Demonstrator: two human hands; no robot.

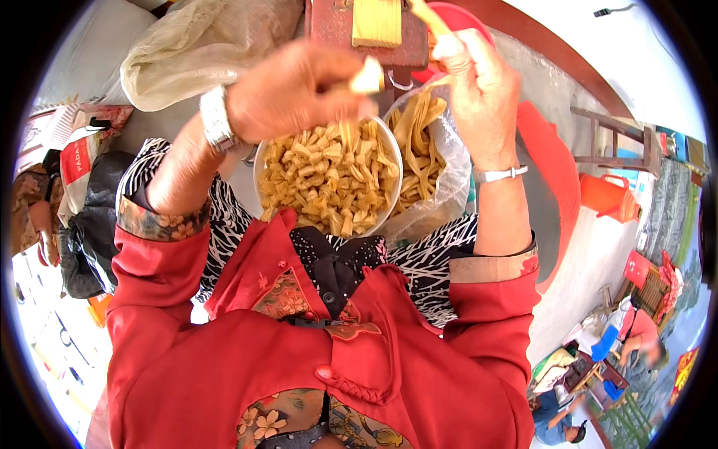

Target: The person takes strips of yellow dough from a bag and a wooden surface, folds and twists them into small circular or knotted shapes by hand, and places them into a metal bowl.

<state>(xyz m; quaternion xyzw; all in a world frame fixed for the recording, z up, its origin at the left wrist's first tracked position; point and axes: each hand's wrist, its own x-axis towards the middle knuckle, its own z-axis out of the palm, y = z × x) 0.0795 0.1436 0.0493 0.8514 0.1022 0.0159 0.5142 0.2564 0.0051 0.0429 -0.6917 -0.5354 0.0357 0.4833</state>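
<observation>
My left hand (299, 93) is raised over a white bowl (400, 153) and slightly blurred. Its fingers are closed on a short, pale yellow folded piece (366, 77). To the right, my right hand (485, 93) pinches a long, flat yellow strip (429, 15) between thumb and fingers. Many small folded yellow pieces (329, 179) fill the bowl, which rests at my lap. Beside it, a clear plastic bag (458, 161) holds long yellow strips (419, 131). What exactly the strips are made of, I cannot tell.
Ahead stands a dark red bench (329, 30) bearing a yellow block (377, 22); a red basin (473, 16) is partly hidden behind my right hand. A translucent sack (202, 49) lies far left. At right are a red bucket (607, 196), a wooden stool (617, 138) and people (639, 337) farther off.
</observation>
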